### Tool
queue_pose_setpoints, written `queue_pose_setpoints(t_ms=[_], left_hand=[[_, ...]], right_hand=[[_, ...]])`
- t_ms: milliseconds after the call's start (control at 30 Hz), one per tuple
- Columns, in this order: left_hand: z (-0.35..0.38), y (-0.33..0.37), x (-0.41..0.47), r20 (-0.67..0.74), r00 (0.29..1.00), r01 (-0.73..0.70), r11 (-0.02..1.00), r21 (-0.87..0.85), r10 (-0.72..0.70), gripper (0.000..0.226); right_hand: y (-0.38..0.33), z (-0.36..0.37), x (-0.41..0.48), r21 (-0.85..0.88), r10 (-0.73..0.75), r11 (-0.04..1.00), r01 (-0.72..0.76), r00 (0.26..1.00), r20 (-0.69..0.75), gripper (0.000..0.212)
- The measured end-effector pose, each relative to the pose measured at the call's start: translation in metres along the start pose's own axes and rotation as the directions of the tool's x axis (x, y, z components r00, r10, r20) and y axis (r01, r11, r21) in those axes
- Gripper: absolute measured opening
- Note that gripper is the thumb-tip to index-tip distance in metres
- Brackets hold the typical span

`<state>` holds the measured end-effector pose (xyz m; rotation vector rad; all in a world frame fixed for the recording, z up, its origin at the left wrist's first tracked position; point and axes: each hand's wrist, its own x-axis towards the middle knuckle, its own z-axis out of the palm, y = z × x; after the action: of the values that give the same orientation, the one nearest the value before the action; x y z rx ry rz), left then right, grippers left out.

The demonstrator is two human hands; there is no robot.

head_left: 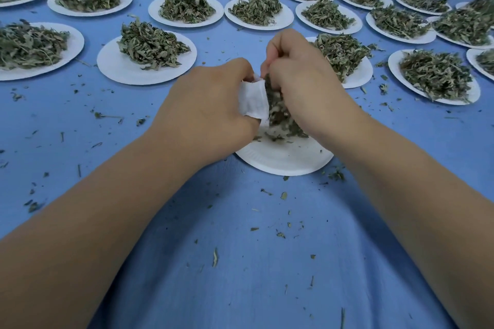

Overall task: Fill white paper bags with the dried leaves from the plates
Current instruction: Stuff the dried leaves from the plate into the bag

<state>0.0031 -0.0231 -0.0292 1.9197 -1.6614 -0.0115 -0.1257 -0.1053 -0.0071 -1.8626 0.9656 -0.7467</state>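
Observation:
My left hand (211,109) grips a small white paper bag (253,100) over a white paper plate (283,157) near the middle of the blue cloth. Right beside it, my right hand (302,80) holds a clump of dried green leaves (280,112) against the bag's mouth. A few leaf bits lie on the plate beneath, most of which shows bare white. The bag's opening is hidden behind my fingers.
Several white plates heaped with dried leaves fill the far half of the table, the nearest ones at left (147,59) and right (344,61) of my hands. Loose leaf crumbs are scattered over the blue cloth (240,248).

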Motion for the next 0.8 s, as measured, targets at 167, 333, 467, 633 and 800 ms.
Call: queue_pose_setpoints(t_ms=[167, 333, 467, 633, 800], left_hand=[[0.003, -0.001, 0.000, 0.003, 1.000, -0.021, 0.997, 0.068, 0.021, 0.047], [0.001, -0.005, 0.002, -0.002, 1.000, 0.029, 0.992, 0.122, -0.029, 0.051], [0.001, -0.005, 0.003, 0.006, 1.000, 0.024, 0.991, 0.133, -0.025, 0.050], [0.002, -0.008, 0.003, 0.015, 1.000, 0.005, 0.994, 0.113, -0.007, 0.029], [0.001, -0.002, -0.001, 0.020, 0.996, -0.094, 0.991, 0.100, 0.092, 0.021]], right_hand=[[0.007, -0.004, -0.005, 0.071, 0.026, 0.997, -0.031, 0.997, 0.067, 0.019], [0.013, -0.016, -0.009, 0.114, -0.009, 0.993, -0.003, 0.994, 0.110, 0.016], [0.016, -0.029, -0.009, 0.188, 0.002, 0.981, -0.057, 0.961, 0.277, 0.020], [0.016, -0.037, -0.013, 0.054, -0.071, 0.997, 0.057, 0.952, 0.296, 0.035], [0.015, -0.032, -0.013, 0.095, -0.140, 0.988, 0.123, 0.969, 0.205, 0.023]])
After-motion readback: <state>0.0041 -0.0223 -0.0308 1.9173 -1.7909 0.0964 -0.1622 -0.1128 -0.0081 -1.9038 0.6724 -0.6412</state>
